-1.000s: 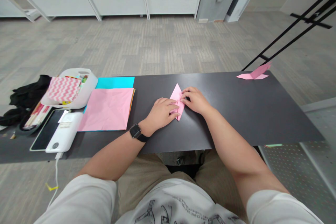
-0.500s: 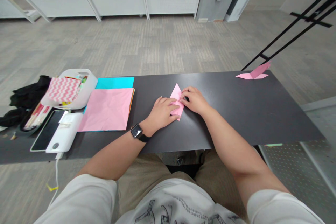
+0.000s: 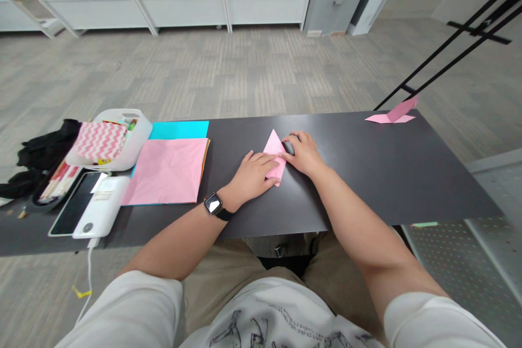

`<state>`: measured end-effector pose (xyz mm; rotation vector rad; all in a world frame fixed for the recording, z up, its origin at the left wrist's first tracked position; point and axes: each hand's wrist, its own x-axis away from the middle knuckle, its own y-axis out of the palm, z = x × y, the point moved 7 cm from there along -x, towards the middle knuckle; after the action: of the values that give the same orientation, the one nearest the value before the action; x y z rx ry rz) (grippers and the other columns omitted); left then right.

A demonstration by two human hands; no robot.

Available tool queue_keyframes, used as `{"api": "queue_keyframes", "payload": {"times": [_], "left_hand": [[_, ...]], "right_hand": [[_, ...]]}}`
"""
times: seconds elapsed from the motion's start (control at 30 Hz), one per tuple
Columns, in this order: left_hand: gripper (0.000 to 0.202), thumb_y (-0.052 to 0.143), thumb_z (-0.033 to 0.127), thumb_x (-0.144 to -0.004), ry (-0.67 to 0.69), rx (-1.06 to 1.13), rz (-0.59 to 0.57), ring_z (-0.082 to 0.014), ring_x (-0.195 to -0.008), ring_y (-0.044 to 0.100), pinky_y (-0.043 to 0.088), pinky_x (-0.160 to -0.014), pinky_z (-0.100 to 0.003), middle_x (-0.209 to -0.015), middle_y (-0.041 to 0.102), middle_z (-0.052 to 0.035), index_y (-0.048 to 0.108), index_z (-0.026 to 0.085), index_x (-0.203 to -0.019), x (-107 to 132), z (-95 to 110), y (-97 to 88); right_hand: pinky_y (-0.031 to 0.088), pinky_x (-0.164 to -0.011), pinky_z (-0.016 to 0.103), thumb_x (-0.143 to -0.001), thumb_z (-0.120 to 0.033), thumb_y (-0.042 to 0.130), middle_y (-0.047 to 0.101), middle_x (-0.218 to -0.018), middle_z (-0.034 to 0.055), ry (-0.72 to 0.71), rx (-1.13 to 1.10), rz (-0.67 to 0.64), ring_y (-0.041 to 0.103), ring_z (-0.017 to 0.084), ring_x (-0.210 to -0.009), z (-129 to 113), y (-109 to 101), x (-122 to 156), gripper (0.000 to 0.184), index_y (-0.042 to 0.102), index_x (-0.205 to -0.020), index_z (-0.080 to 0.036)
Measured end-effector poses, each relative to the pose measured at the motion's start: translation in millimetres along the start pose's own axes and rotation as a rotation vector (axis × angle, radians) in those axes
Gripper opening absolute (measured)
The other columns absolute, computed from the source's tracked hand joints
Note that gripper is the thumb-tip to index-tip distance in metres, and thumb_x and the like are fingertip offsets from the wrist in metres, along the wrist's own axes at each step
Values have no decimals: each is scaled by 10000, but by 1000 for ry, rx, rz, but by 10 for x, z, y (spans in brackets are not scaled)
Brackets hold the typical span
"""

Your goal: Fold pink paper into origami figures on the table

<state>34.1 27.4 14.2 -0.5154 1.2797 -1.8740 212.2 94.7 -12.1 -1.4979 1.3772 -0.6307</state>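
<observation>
A small folded piece of pink origami paper (image 3: 274, 144) lies flat on the dark table, its pointed end facing away from me. My left hand (image 3: 256, 171) rests on its left side, fingers stretched out across the paper and thumb near its lower tip; part of the paper is hidden beneath. At the right edge of the paper, my right hand (image 3: 304, 153) touches it with the thumb. The other fingers of that hand are bent and set apart from the thumb, with dark tabletop showing in the gap.
Left of my hands lies a stack of pink paper (image 3: 169, 168) over a blue sheet (image 3: 179, 129). Farther left are a white basket (image 3: 141, 141), a phone (image 3: 71, 212) and a white power bank (image 3: 100, 209) with a cable. A folded pink paper figure (image 3: 393, 115) stands at the far right.
My right hand's fingers have moved away from the paper's right edge, widening the gap to the thumb. My left hand has stayed on the paper.
</observation>
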Motion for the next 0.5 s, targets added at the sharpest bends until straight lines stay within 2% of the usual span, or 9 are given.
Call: {"api": "queue_keyframes", "payload": {"times": [0.13, 0.33, 0.5], "left_hand": [[560, 720, 460, -987, -3, -1, -1, -302, -1511, 501, 249, -1339, -624, -1593, 612, -93, 619, 277, -1506, 6, -10, 9], [507, 669, 423, -1012, -8, 2, -6, -290, -1508, 506, 238, -1340, -621, -1597, 611, -81, 621, 290, -1499, 7, -10, -4], [464, 575, 329, -1046, -16, -12, -18, -272, -1513, 501, 237, -1341, -625, -1607, 605, -67, 618, 299, -1507, 7, 7, -20]], "right_hand": [[358, -1260, 613, -923, -508, 784, 536, -1532, 162, 15, 17, -55, 464, 402, -1482, 93, 1, 3, 495, 703, -1356, -283], [323, -1276, 669, -953, -488, 734, 529, -1557, 154, 52, 7, -72, 460, 406, -1507, 146, -7, 12, 459, 697, -1368, -295], [309, -1281, 680, -969, -485, 712, 527, -1563, 160, 39, 17, -85, 456, 406, -1518, 111, -9, 19, 462, 687, -1386, -286]]}}
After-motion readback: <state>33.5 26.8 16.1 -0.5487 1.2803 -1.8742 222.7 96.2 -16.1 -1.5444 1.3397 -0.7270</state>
